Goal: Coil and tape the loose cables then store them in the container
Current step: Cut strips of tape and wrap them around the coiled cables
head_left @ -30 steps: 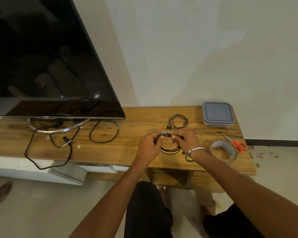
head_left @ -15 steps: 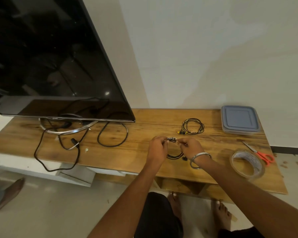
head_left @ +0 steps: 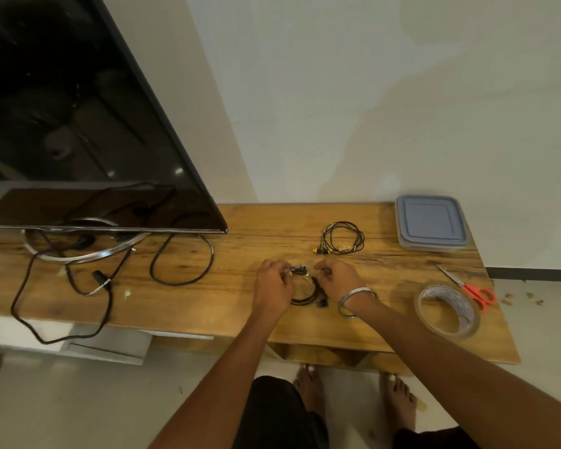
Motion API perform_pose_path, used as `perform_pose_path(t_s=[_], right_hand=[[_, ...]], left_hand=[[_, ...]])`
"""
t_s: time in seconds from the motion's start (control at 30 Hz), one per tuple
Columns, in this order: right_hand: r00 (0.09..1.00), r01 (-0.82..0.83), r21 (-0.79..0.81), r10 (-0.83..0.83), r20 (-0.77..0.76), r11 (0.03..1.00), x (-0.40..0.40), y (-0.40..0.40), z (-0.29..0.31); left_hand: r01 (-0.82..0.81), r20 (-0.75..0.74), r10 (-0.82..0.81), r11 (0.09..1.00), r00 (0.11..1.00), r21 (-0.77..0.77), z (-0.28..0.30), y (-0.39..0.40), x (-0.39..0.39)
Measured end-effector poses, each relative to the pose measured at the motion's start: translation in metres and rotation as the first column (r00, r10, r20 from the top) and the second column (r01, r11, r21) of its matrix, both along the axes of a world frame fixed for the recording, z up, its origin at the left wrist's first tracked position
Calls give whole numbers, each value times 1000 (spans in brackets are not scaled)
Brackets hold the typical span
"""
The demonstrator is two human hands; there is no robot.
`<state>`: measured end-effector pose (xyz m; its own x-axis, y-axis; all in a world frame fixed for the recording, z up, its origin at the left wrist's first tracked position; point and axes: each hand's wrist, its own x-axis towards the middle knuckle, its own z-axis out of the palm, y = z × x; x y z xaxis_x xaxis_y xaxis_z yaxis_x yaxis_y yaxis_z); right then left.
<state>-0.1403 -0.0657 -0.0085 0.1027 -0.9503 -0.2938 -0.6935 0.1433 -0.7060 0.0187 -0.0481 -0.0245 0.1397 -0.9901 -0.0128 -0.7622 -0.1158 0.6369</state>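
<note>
A small black coiled cable (head_left: 306, 296) hangs between my hands just above the wooden table (head_left: 234, 306). My left hand (head_left: 272, 286) pinches its top left; my right hand (head_left: 339, 278), with a metal bangle on the wrist, pinches its top right. A second coiled cable with yellow plugs (head_left: 342, 238) lies on the table behind my hands. The lidded blue-grey container (head_left: 431, 222) sits at the back right corner. A roll of clear tape (head_left: 447, 311) and red-handled scissors (head_left: 467, 286) lie to the right of my right hand.
A large black TV (head_left: 78, 124) on a metal ring stand (head_left: 78, 251) fills the left. Its loose black power cables (head_left: 88, 286) trail over the table's front edge. The white wall is behind. My bare feet (head_left: 311, 390) stand below the table, another person's foot at far left.
The camera has tilted down and shifted left, so the table sits further right in view. My hands stay on the small coil, working at its top.
</note>
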Motion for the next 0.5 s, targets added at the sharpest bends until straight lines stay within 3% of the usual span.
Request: perform_pose_path(t_s=[0.23, 0.5], right_hand=[[997, 69, -37, -68, 27, 997, -49, -6, 13], [931, 98, -121, -134, -341, 988, -140, 0, 45]], left_hand=[[-11, -21, 10, 996, 1000, -90, -12, -2, -8], [90, -99, -105, 985, 990, -150, 3, 13, -70]])
